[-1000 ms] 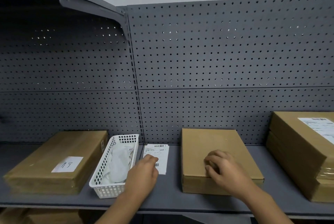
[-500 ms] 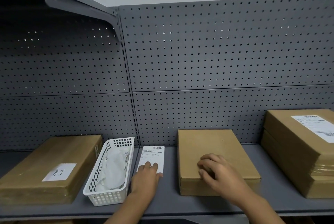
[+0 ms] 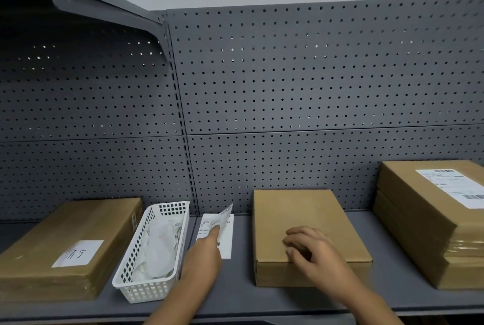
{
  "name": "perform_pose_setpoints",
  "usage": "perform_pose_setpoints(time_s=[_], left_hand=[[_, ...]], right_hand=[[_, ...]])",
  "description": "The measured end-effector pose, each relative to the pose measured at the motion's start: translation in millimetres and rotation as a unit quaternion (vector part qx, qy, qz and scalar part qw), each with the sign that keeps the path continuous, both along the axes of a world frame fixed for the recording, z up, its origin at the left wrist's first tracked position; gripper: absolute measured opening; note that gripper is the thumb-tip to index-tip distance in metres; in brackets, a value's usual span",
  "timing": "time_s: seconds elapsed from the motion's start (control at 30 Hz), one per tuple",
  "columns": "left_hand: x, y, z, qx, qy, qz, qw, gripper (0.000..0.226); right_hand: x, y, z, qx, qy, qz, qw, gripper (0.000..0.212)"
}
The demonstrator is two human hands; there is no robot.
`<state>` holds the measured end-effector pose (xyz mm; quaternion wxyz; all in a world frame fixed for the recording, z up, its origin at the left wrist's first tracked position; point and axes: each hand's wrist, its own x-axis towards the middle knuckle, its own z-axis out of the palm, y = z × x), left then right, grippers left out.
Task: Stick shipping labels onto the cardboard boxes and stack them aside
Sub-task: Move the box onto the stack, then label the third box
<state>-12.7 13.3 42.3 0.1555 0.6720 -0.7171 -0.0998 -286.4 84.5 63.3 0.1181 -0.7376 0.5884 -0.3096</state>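
**Lifting a label, other hand on the box**

My left hand (image 3: 205,255) reaches forward over the grey shelf (image 3: 262,301) and holds the top shipping label (image 3: 224,217) by its near end. My forefinger lies along the sheet; my thumb is hidden under the hand. The label's far corner curls up, clear of the pile of labels (image 3: 227,243) lying flat beneath it, and shows against the pegboard (image 3: 288,88).

My right hand (image 3: 314,254) rests on the plain box (image 3: 296,214). Its fingers are loosely bent and their tips touch the lid near the front edge, gripping nothing. This box lies flat in the middle of the shelf, just right of the label pile, and its top is bare brown cardboard. My two hands are apart, with the pile's right edge and the box's left side between them.

To the right stands the labelled stack (image 3: 419,233) of boxes, and a printed label (image 3: 453,185) with barcodes is stuck on the topmost one. A white basket (image 3: 146,296) holding crumpled white scraps sits just left of the label pile. Beyond it is another stack of boxes (image 3: 104,219), carrying a white slip (image 3: 78,252) with handwriting I cannot read.
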Motion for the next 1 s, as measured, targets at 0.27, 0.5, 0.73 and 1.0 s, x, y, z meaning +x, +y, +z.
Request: perform_pose_setpoints(time_s=[0.27,0.5,0.73,1.0], left_hand=[[-50,22,58,-0.117,0.174,-0.064,0.976,0.060],[-92,39,75,-0.102,0.162,-0.146,0.971,0.063],[-109,47,70,-0.055,0.258,-0.186,0.946,0.076],[-119,55,60,-0.086,0.270,-0.265,0.922,0.057]], right_hand=[[6,2,36,0.017,-0.259,0.005,0.966,0.023],[12,5,51,0.017,-0.325,0.051,0.944,0.034],[2,7,52,-0.002,-0.391,0.060,0.918,0.036],[-4,7,52,-0.038,-0.440,0.044,0.896,0.029]])
